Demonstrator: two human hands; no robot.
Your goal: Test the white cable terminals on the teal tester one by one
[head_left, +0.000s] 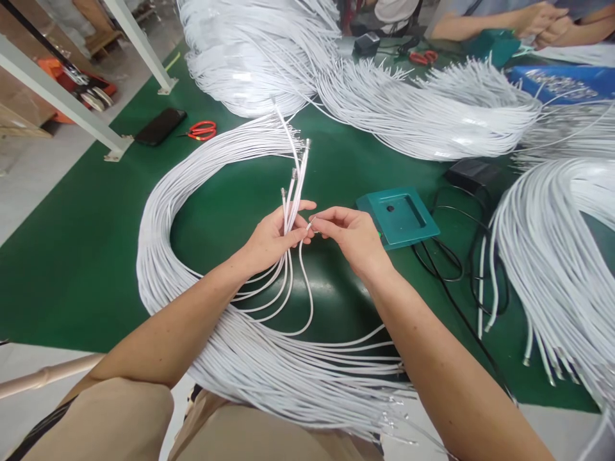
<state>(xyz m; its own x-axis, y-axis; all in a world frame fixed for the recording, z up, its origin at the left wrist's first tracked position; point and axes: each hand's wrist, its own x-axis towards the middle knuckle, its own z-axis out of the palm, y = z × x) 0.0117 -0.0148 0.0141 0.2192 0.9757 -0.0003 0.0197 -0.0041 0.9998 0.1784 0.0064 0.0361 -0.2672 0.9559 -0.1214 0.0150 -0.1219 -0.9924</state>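
Note:
Several white cables point(298, 176) stand up out of my left hand point(276, 234), which is closed around them; their upper ends carry small metal tips. Between my two hands one cable end point(308, 226) points to the right, and its cable loops down below. My right hand point(353, 234) pinches at the tip of that end with thumb and forefinger; the small part there is mostly hidden by the fingers. Beneath my forearms curves a big bundle of white cables point(161, 224), in a wide arc on the green table point(331, 282). Just right of my right hand sits a teal device point(408, 221) with a recessed top.
Large white cable bundles point(423, 121) lie at the back and right point(552, 256). Red-handled scissors point(202, 130) and a black phone point(161, 126) lie back left. A black adapter point(471, 174) with cords is at right. Across the table are a co-worker's hands point(542, 25) and a blue tray point(523, 75).

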